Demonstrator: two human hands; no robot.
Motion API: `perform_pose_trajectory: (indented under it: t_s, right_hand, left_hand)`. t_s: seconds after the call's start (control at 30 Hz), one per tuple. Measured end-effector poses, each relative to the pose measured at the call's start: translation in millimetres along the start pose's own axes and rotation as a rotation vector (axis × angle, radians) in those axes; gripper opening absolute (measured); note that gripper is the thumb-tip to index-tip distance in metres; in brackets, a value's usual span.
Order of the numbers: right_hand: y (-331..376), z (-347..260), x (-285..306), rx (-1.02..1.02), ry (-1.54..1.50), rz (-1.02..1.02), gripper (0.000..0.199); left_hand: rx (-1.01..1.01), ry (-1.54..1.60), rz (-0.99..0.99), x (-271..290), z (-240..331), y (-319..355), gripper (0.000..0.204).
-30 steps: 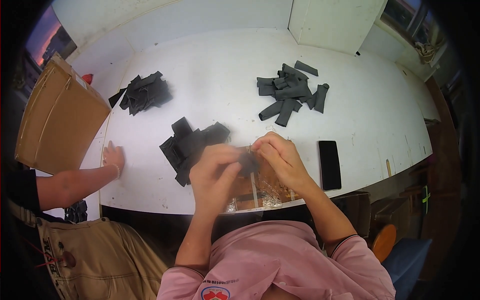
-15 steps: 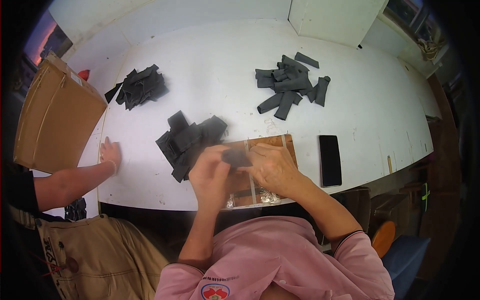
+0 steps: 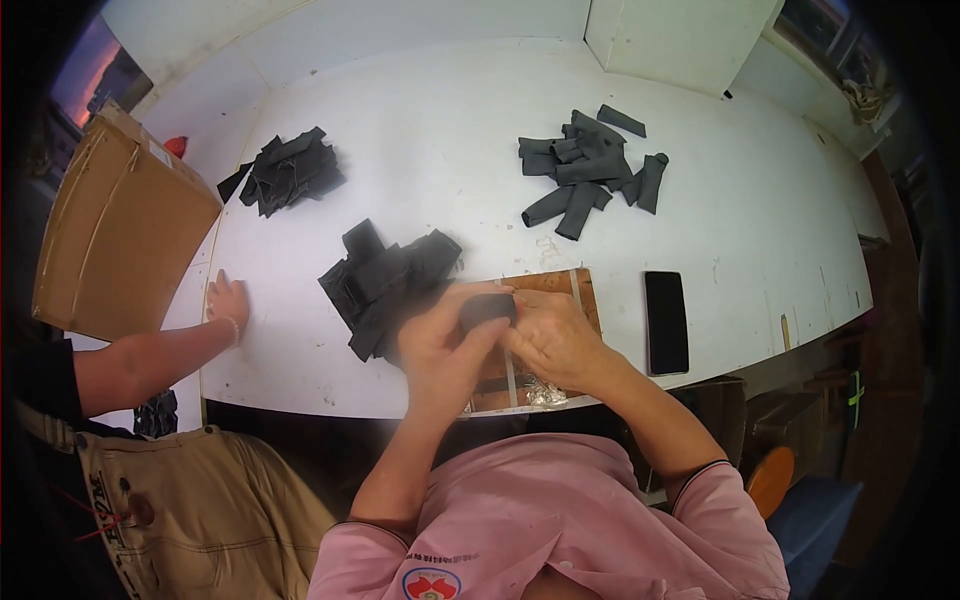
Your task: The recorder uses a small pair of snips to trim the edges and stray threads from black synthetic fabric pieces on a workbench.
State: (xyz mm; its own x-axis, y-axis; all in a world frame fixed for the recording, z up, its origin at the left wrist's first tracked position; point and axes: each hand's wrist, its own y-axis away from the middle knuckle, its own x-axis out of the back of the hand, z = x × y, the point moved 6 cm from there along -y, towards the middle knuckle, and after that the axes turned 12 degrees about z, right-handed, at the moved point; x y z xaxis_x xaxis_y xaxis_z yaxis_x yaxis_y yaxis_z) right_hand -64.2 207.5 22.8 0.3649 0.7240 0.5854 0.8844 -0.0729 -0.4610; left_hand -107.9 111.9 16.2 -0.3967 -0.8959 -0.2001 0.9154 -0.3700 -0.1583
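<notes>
Both my hands meet over a brown board (image 3: 585, 300) at the table's near edge. Between them is a small black fabric piece (image 3: 487, 311), partly covered by my fingers. My left hand (image 3: 440, 340) wraps around it with the thumb laid along its near side. From the right, my right hand (image 3: 555, 335) pinches its edge with curled fingers. Just left of my left hand lies a heap of flat black fabric pieces (image 3: 375, 285). Farther off to the right sits a pile of dark fabric tubes (image 3: 590, 170).
A black phone (image 3: 666, 322) lies right of the board. Another heap of black pieces (image 3: 292, 172) is at the far left, near a cardboard box (image 3: 130, 230). A co-worker's hand (image 3: 227, 300) rests on the table at left. A white cabinet (image 3: 670, 40) stands at the back.
My hands have come closer together around the fabric piece, and my left hand has shifted to the right. The whole view has moved slightly. The co-worker's hand stays on the table.
</notes>
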Motion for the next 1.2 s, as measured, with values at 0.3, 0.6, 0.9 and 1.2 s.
perform_pose_trajectory:
  t_s: [0.3,0.6,0.9,1.2]
  right_hand:
    - [15,10,-12,0.028,0.071,0.115,0.025]
    - [26,23,-21,0.007,0.022,0.087,0.021]
    - [28,23,-23,0.021,0.048,0.100,0.027]
    - [6,-6,0,0.054,0.212,0.022,0.033]
  left_hand:
    - [-0.031,-0.007,0.011,5,-15,9,0.016]
    - [-0.086,-0.182,-0.103,-4,-7,-2,0.010]
    - [-0.165,-0.321,-0.021,-3,-4,-1,0.011]
    - [-0.222,0.097,0.147,10,22,5,0.013]
